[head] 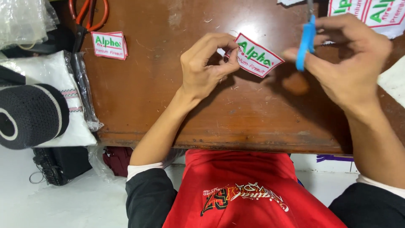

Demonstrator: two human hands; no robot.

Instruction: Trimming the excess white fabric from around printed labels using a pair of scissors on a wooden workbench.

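Head view: left hand (205,67) pinches patch (255,55); right hand (346,63) grips blue scissors (306,41). Best trimmed close along the red border.

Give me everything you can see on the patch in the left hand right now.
The patch is a small white rectangular fabric badge with a red stitched border, green lettering above a line of smaller red lettering. It looks embroidered and flat, tilted so its right end points down toward the table. The left hand pinches its left end between thumb and fingers, holding it just above the brown wooden surface. The right hand, holding blue-handled scissors, is at its right end.
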